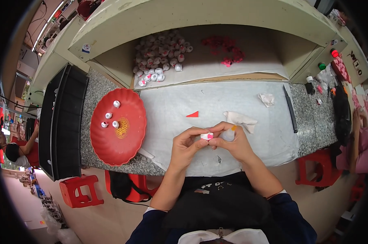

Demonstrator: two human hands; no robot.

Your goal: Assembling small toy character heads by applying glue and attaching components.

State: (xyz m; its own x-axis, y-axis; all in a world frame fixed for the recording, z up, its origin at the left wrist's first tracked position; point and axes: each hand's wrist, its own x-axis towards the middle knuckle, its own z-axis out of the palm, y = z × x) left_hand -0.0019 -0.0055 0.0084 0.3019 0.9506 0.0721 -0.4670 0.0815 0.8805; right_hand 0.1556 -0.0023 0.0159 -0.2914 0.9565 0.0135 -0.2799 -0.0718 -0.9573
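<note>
Both hands meet over the white sheet (216, 101) on the bench. My left hand (184, 144) and my right hand (231, 140) pinch one small white piece with a pink spot (207, 136) between their fingertips. To the left, a red scalloped plate (123, 144) holds several of the same white pieces (110, 118). A heap of white-and-pink pieces (159, 57) lies at the back under the shelf, beside a scatter of small pink parts (224, 51).
A red triangular scrap (193, 114) and crumpled white cloths (242, 120) lie on the sheet. A dark thin tool (290, 109) rests at the right. A black tray (64, 122) stands left of the plate. Red stools (80, 191) sit below. Other people work at both sides.
</note>
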